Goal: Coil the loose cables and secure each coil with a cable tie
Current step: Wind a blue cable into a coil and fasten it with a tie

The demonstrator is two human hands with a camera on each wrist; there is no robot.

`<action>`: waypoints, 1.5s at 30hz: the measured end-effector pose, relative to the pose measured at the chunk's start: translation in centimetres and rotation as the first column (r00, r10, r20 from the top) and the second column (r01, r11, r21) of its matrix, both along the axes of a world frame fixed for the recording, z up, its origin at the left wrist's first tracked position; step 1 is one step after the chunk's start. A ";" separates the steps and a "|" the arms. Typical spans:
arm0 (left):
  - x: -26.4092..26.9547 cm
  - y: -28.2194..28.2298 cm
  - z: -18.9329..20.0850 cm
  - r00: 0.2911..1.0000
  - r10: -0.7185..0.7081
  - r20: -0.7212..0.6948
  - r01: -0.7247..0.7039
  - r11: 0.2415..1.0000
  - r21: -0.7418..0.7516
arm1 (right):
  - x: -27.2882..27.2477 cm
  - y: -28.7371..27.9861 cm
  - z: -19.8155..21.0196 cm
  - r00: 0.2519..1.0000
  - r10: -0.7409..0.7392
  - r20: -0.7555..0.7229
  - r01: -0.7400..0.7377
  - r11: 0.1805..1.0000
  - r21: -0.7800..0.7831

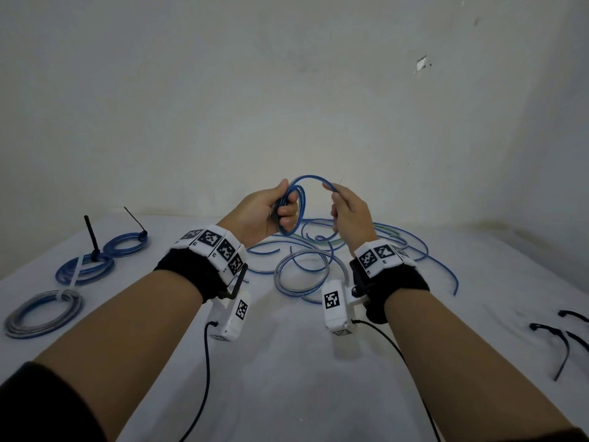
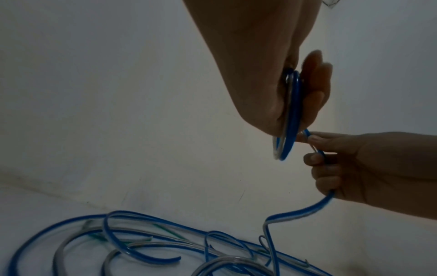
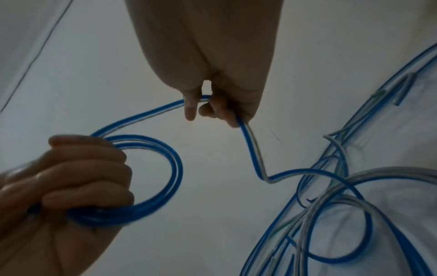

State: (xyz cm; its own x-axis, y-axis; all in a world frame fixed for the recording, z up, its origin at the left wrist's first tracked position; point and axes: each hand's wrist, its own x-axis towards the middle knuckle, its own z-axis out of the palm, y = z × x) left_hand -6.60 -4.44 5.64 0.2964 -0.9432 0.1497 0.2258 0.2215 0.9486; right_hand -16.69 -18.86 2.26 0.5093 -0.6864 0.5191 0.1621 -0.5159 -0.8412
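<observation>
My left hand [image 1: 280,207] grips a small coil of blue cable [image 1: 298,204] held up above the table, fingers curled through its loops [image 3: 151,179]. My right hand [image 1: 338,202] pinches the same cable's running length [image 3: 248,142] just right of the coil; the cable passes through its curled fingers and drops to a pile of loose blue and grey cables [image 1: 322,250] on the white table [image 1: 287,362]. In the left wrist view the coil [image 2: 292,119] shows edge-on in my left hand [image 2: 305,97], with the right hand [image 2: 331,158] beside it.
Three tied coils lie at the left: a blue one [image 1: 126,245], a blue one [image 1: 84,269] and a grey one [image 1: 43,312]. Loose black cable ties [image 1: 564,339] lie at the right edge. A wall rises behind the table.
</observation>
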 end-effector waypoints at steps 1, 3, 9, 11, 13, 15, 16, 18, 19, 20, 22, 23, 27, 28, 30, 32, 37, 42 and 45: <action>0.0 0.0 0.0 1.000 -0.002 -0.005 0.002 1.000 0.000 | 0.1 -0.2 0.2 1.000 -0.010 -0.006 0.010 1.000 0.001; 0.0 -0.2 0.2 0.998 -0.011 -0.062 0.009 0.999 -0.039 | 0.3 -0.2 0.2 0.999 -0.002 -0.040 0.004 0.998 0.057; 0.3 -0.5 0.8 0.969 -0.059 -0.238 0.013 0.981 -0.192 | -0.3 0.3 -1.0 0.997 0.058 -0.052 -0.053 0.994 0.094; 0.2 -0.7 0.9 0.962 -0.066 -0.264 0.005 0.974 -0.227 | -0.4 0.7 -1.4 0.987 0.128 -0.096 -0.119 0.988 0.096; 0.1 -0.8 1.1 0.952 -0.078 -0.296 -0.004 0.964 -0.266 | 0.0 1.0 -2.0 0.971 0.167 -0.168 -0.147 0.981 0.124; 0.1 -0.9 1.1 0.946 -0.090 -0.312 -0.004 0.958 -0.287 | 0.3 1.5 -2.5 0.945 0.190 -0.267 -0.164 0.979 0.118; 0.0 -1.0 1.1 0.947 -0.089 -0.310 -0.005 0.957 -0.290 | 0.4 1.7 -2.5 0.934 0.208 -0.292 -0.180 0.976 0.120; -0.1 -1.0 1.1 0.950 -0.070 -0.303 -0.024 0.955 -0.295 | 0.3 2.1 -2.4 0.932 0.245 -0.267 -0.208 0.965 0.160; 0.0 -1.1 1.1 0.952 -0.047 -0.301 -0.047 0.953 -0.300 | 0.2 2.2 -2.2 0.939 0.256 -0.231 -0.213 0.958 0.193; 0.0 -1.1 1.2 0.954 -0.015 -0.299 -0.081 0.948 -0.307 | 0.0 2.4 -1.8 0.947 0.257 -0.191 -0.211 0.950 0.229; 0.4 -1.1 1.4 0.954 0.055 -0.294 -0.153 0.934 -0.324 | -0.3 2.5 -1.2 0.966 0.229 -0.121 -0.184 0.935 0.303; 0.6 -1.1 1.5 0.952 0.083 -0.295 -0.184 0.925 -0.332 | -0.5 2.4 -0.9 0.972 0.215 -0.095 -0.173 0.928 0.329; 1.6 -1.1 2.1 0.936 0.168 -0.308 -0.279 0.890 -0.361 | -1.0 1.5 -0.8 0.963 0.187 -0.195 -0.132 0.956 0.260; 1.8 -1.1 2.3 0.933 0.190 -0.306 -0.299 0.882 -0.364 | -1.1 1.5 -1.0 0.951 0.191 -0.241 -0.134 0.963 0.233; 2.0 -1.1 2.7 0.926 0.240 -0.292 -0.340 0.866 -0.367 | -1.4 1.7 -1.4 0.935 0.207 -0.288 -0.147 0.966 0.214; 2.1 -1.1 2.7 0.919 0.290 -0.268 -0.377 0.847 -0.374 | -1.7 2.1 -1.6 0.926 0.234 -0.297 -0.171 0.960 0.222; 2.1 -1.3 2.0 0.881 0.449 -0.149 -0.471 0.805 -0.360 | -2.0 3.2 -1.2 0.929 0.241 -0.281 -0.190 0.962 0.195; 1.6 -1.3 0.7 0.792 0.578 0.197 -0.490 0.794 -0.361 | -1.7 2.8 -0.8 0.955 0.178 -0.236 -0.083 0.928 0.363; 0.9 -1.7 -0.5 0.738 0.523 0.425 -0.392 0.846 -0.361 | -1.6 3.1 -0.7 0.940 0.306 -0.150 -0.211 0.869 0.447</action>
